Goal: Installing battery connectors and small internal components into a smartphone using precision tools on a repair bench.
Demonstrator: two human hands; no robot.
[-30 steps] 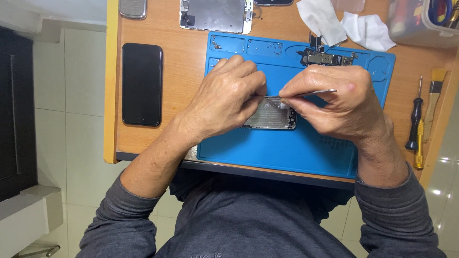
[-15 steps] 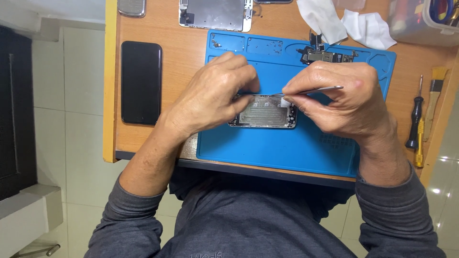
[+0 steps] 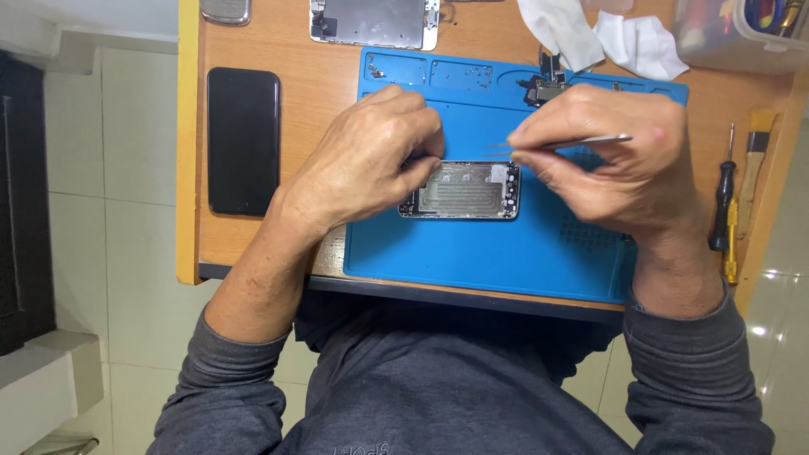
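Since before, our right hand point(image 3: 624, 164) has lifted the metal tweezers point(image 3: 560, 143), pinched shut, just above the opened phone body point(image 3: 462, 190). Our left hand point(image 3: 366, 160) pins that body's left end with curled fingers; we'd keep it steady and bring the tips down slowly.

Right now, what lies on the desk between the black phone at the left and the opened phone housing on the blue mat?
In the head view, the left hand spans the stretch between the black phone and the opened phone housing, over bare desk and blue mat edge.

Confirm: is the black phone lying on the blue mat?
No, the black phone lies on bare wood left of the blue mat.
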